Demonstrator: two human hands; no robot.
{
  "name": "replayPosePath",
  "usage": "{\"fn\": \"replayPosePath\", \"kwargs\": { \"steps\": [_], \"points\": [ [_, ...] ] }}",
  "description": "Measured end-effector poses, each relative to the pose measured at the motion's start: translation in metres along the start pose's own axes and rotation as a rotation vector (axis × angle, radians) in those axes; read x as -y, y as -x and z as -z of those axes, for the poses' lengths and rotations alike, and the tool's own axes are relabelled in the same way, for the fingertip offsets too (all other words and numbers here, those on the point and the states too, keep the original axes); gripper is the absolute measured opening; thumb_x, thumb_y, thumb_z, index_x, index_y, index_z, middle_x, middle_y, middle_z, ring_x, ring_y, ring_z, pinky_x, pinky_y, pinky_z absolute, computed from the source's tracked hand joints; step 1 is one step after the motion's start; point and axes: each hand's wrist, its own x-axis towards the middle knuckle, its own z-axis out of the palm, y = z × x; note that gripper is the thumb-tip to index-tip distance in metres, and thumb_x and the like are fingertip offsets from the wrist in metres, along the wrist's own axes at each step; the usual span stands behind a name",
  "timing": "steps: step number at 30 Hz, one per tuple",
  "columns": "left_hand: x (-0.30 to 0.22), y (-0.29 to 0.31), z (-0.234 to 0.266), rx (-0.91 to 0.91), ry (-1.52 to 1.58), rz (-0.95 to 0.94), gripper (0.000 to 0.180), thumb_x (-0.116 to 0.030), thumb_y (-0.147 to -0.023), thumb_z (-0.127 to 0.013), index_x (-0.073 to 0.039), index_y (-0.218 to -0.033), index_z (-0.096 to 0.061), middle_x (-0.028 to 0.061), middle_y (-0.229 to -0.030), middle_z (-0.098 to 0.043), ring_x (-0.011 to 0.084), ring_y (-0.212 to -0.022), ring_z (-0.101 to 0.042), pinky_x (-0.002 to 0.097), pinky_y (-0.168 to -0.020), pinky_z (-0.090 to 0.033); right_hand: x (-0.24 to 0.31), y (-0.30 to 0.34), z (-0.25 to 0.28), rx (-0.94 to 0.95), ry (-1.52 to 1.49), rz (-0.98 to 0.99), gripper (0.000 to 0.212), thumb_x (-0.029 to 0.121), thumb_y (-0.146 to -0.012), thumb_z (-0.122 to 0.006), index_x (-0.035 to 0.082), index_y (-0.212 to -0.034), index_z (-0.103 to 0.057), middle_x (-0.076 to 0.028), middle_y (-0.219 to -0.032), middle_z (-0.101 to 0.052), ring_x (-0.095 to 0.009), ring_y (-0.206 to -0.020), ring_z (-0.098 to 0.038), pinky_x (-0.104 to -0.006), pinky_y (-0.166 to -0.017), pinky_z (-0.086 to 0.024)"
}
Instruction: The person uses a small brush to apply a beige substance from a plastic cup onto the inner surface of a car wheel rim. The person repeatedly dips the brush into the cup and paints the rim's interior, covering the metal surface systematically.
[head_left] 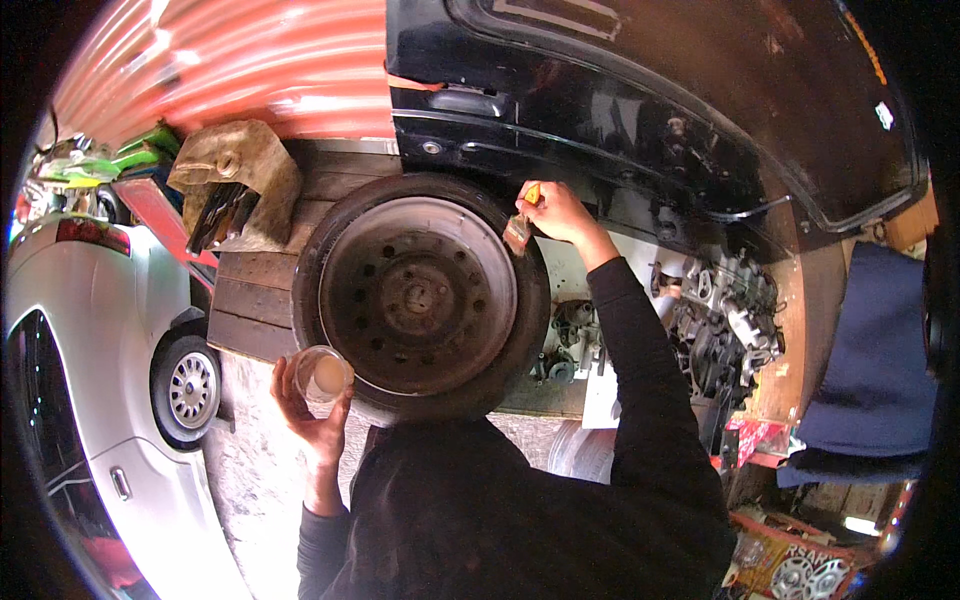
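while brush (516,235) over tyre (529,310), cup (324,374) in left hand (318,428)

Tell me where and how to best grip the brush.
Best gripped, I'd judge, by the yellow handle, coming from the right, as the right hand does. The brush slants with its bristles toward the tyre, so the handle end, pointing away, leaves them free.

Engine parts (725,325), wheel (420,292) and car (115,400) show a vehicle workshop.
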Motion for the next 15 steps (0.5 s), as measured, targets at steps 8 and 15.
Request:
{"fn": "replayPosePath", "kwargs": {
  "steps": [8,15],
  "points": [
    [0.003,0.005,-0.002,-0.028,0.031,0.038,0.099,-0.006,-0.075,-0.087,-0.003,-0.153,-0.026,0.0173,-0.142,-0.05,0.0295,-0.13,-0.054,0.0454,-0.114,-0.04,0.007,-0.022,-0.045,-0.304,-0.139,0.152,0.011,0.014,-0.095,-0.065,0.004,-0.1,-0.067,-0.015,-0.089,-0.073,-0.03,-0.086,-0.074,-0.037,-0.074,-0.056],
    [0.009,0.006,-0.003,-0.01,0.053,0.023,0.099,-0.006,-0.076,-0.086,-0.004,-0.153,-0.026,0.0171,-0.143,-0.05,0.0294,-0.13,-0.053,0.0451,-0.114,-0.039,0.016,-0.001,-0.008,-0.043,0.018,-0.033,0.014,0.019,-0.094,-0.067,0.005,-0.096,-0.066,-0.015,-0.082,-0.071,-0.029,-0.078,-0.071,-0.0383,-0.072,-0.054]
  ]
}}
